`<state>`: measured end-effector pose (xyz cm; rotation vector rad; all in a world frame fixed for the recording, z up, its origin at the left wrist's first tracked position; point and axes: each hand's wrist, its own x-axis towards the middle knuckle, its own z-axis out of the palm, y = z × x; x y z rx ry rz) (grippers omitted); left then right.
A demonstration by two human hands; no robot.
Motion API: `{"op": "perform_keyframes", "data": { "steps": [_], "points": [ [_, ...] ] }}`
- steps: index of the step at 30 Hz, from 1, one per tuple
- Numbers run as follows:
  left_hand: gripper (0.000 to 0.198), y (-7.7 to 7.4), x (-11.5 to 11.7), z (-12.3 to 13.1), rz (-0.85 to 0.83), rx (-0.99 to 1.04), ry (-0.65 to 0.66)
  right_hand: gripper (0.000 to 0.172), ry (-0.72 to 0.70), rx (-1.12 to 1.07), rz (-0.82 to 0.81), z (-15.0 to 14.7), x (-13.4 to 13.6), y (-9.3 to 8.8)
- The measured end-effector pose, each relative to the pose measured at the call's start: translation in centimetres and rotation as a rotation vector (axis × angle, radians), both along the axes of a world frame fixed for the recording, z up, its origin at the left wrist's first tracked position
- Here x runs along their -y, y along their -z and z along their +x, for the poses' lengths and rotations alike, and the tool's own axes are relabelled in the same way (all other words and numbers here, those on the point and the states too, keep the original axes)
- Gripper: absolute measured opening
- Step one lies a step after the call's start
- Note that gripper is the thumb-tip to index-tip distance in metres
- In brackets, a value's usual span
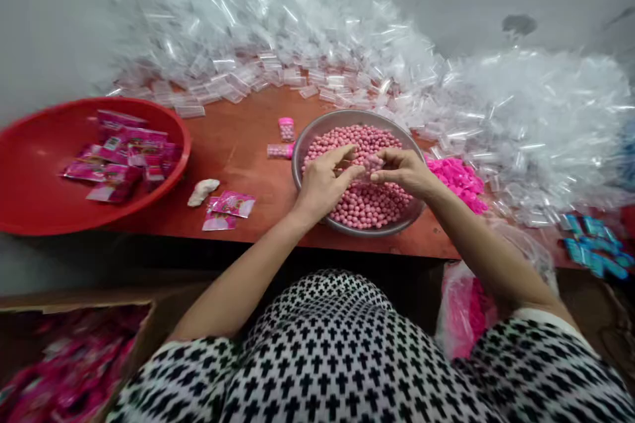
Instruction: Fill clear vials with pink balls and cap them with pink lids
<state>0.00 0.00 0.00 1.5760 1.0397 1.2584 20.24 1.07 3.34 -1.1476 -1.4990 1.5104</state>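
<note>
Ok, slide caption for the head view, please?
Left hand and right hand over a bowl of pink beads, with clear tubes heaped behind.

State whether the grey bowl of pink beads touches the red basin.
Apart. The head view shows reddish tabletop between the grey bowl and the red basin.

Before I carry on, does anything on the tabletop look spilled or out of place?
One thing: a crumpled white wad lies near two pink sachets. It looks odd because its ragged shape matches nothing around it; I can't tell what it is. No beads visibly lie spilled outside the gray bowl.
</note>
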Motion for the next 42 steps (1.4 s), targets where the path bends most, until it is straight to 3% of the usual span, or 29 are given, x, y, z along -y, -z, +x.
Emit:
{"op": "perform_keyframes", "data": {
  "steps": [3, 7, 11, 16, 19, 24, 30, 32, 36, 39, 42],
  "points": [
    [0.027, -0.8, -0.3, 0.8, -0.011, 0.048, 0.189, 0.046, -0.004, -0.012, 0.035, 0.2, 0.6, -0.1],
    [0.029, -0.3, -0.4, 1.3, -0.126, 0.227, 0.309, 0.051, -0.015, -0.003, 0.127, 1.3, 1.0, -0.3],
    [0.039, 0.6, -0.4, 1.3, -0.192, 0.244, 0.314, 0.045, -0.090, 0.109, 0.314, 2.4, 1.3, -0.6],
    [0.036, 0.7, -0.6, 1.2, -0.080, 0.101, 0.278, 0.027, -0.182, 0.482, 0.649, 2.6, 1.5, -1.5],
    [0.034, 0.6, -0.6, 1.4, -0.027, 0.042, 0.272, 0.024, -0.220, 0.598, 0.754, 2.6, 1.2, -1.8],
    [0.028, 0.4, -0.3, 1.7, 0.028, 0.007, 0.154, 0.012, -0.205, 0.478, 0.587, 2.3, 0.9, -1.0],
    [0.025, 0.1, -0.3, 1.6, 0.104, -0.135, 0.023, 0.035, -0.117, 0.208, 0.337, 2.3, 0.1, 0.6],
    [0.026, 0.2, -0.5, 1.5, 0.096, -0.140, -0.023, 0.031, -0.067, 0.256, 0.365, 2.7, -0.3, 0.8],
    [0.027, 0.7, -0.7, 1.3, 0.105, -0.114, -0.078, 0.027, -0.036, 0.529, 0.578, 4.4, 0.0, -0.2],
    [0.029, 0.8, -0.7, 1.6, 0.082, -0.102, -0.005, 0.032, -0.063, 0.631, 0.706, 5.1, 1.0, -2.0],
    [0.030, 0.2, -0.4, 2.2, 0.023, -0.042, 0.117, 0.027, -0.179, 0.668, 0.810, 4.4, 1.6, -3.6]
  ]
}}
